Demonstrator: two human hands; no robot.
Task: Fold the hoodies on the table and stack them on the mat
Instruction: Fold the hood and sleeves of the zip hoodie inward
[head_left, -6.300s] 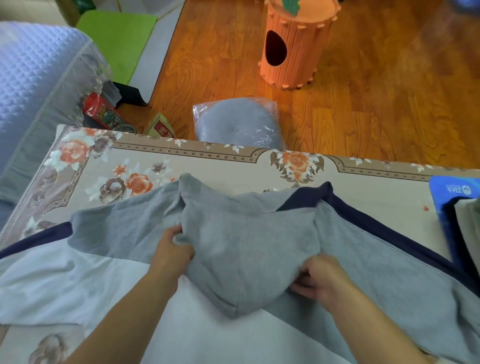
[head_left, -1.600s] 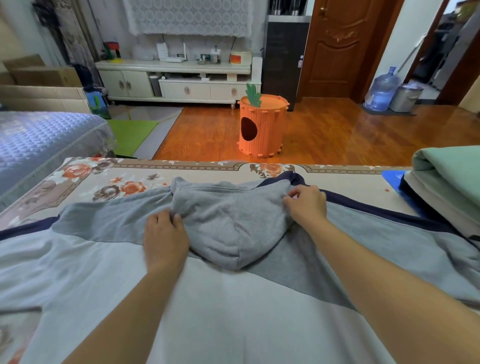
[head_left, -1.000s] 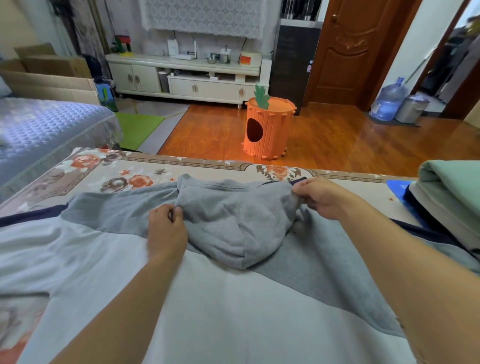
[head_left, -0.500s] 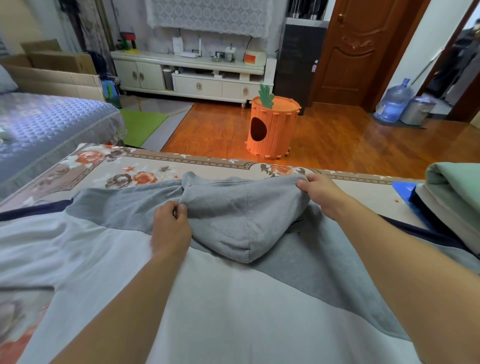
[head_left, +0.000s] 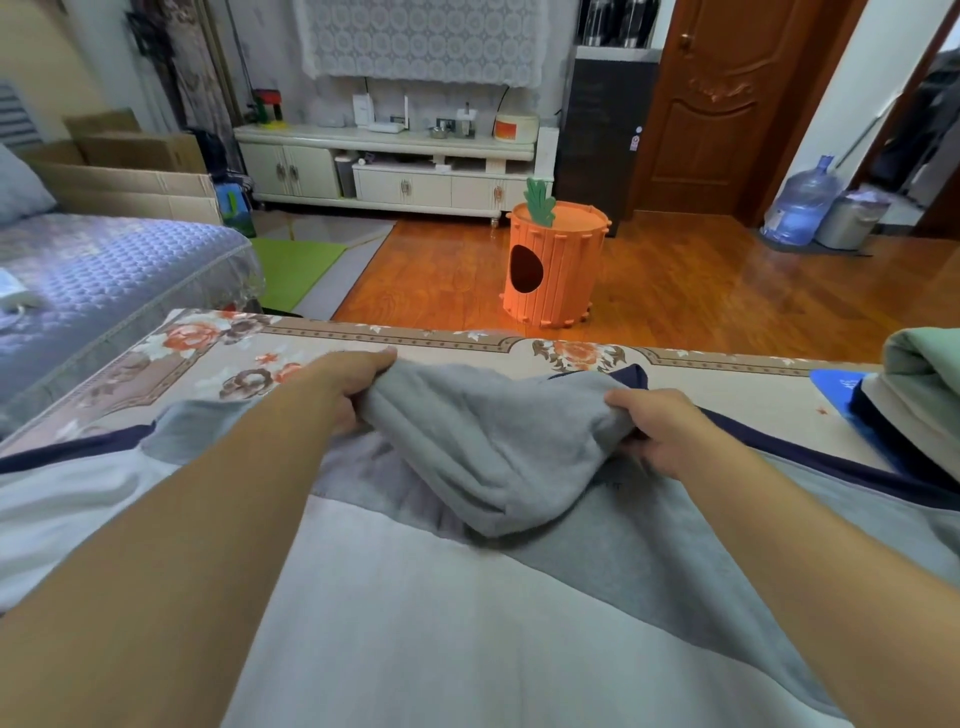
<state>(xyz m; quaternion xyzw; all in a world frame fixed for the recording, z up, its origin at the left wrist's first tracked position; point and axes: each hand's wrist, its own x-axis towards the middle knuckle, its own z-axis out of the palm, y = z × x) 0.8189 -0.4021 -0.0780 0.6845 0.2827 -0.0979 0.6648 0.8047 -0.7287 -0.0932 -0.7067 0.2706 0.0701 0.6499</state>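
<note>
Hood pinched at both corners by our left hand and right hand; we should pull it taut, then lay it flat on the hoodie.

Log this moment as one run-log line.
step: folding hood | left hand: grips hood | right hand: grips hood | hoodie: spread on table
</note>
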